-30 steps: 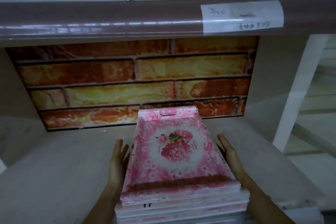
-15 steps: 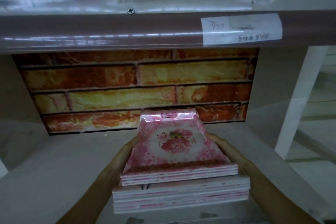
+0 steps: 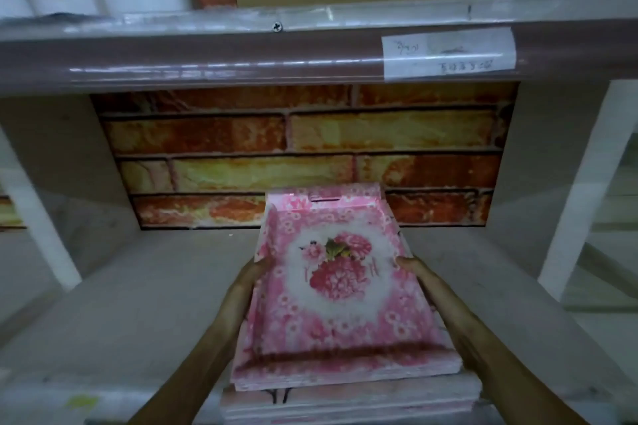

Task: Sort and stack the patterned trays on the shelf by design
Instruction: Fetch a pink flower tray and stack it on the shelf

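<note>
Pink floral trays (image 3: 336,290) sit as a small upper batch between our two hands, lying on a wider lower stack (image 3: 348,400) at the front of the shelf (image 3: 138,304). Our left hand (image 3: 250,278) grips the batch's left rim with fingers curled on the edge, and our right hand (image 3: 412,267) grips the right rim the same way. We judge the main risk to be the batch fanning apart or its lower trays slipping out, since we hold only at the sides. The batch's far end points toward the brick-patterned back wall (image 3: 276,148), close to it, so there is little room ahead. Bare shelf lies open to left and right, bounded by white uprights (image 3: 580,183). The upper shelf's front rail (image 3: 207,55) hangs overhead, limiting lift.
</note>
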### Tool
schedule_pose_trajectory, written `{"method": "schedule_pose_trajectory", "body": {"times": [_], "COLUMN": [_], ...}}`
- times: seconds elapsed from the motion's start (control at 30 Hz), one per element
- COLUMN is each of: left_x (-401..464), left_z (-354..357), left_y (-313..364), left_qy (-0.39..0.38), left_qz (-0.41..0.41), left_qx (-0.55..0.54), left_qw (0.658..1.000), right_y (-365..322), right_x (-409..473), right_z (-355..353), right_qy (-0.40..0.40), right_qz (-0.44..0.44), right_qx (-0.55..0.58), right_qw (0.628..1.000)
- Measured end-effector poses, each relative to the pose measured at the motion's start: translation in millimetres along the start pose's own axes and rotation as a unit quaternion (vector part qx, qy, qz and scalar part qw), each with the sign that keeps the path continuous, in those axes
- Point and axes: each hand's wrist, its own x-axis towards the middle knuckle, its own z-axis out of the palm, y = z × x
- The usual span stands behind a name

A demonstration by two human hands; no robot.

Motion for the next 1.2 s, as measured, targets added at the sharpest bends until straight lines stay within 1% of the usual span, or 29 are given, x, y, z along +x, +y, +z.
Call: {"method": "schedule_pose_trajectory", "body": {"times": [0.07,0.23,0.37,0.4,0.57,0.7,1.0,1.03,1.2], "left_x": [-6,-35,-78,-90,-152,-210,-328,-337,-370], "left_z": [-15,-54,-88,-97,-153,-206,-333,-344,-399], "left_y": [-1,4,14,18,33,45,72,75,81], "left_qy": [0.006,0.041,0.064,0.074,0.123,0.17,0.261,0.266,0.31], "left_qz": [0.022,0.066,0.096,0.102,0.14,0.17,0.183,0.183,0.183], "left_qx": [-0.011,-0.019,-0.014,-0.017,0.001,0.036,0.077,0.077,0.064], "left_qw": [1.0,0.997,0.993,0.992,0.982,0.97,0.945,0.943,0.931], "right_y": [6,11,17,18,20,33,62,63,67], "right_x": [14,10,-3,-8,-44,-82,-127,-132,-144], "right_z": [6,33,75,87,162,223,381,395,461], "right_qy": [-0.01,-0.037,-0.083,-0.082,-0.113,-0.136,-0.21,-0.213,-0.275], "right_qz": [-0.046,-0.086,-0.094,-0.094,-0.088,-0.059,-0.049,-0.054,-0.073], "right_qx": [0.0,0.021,0.034,0.033,0.018,-0.012,-0.004,-0.007,0.004], "right_qw": [0.999,0.995,0.992,0.992,0.99,0.989,0.976,0.976,0.959]}}
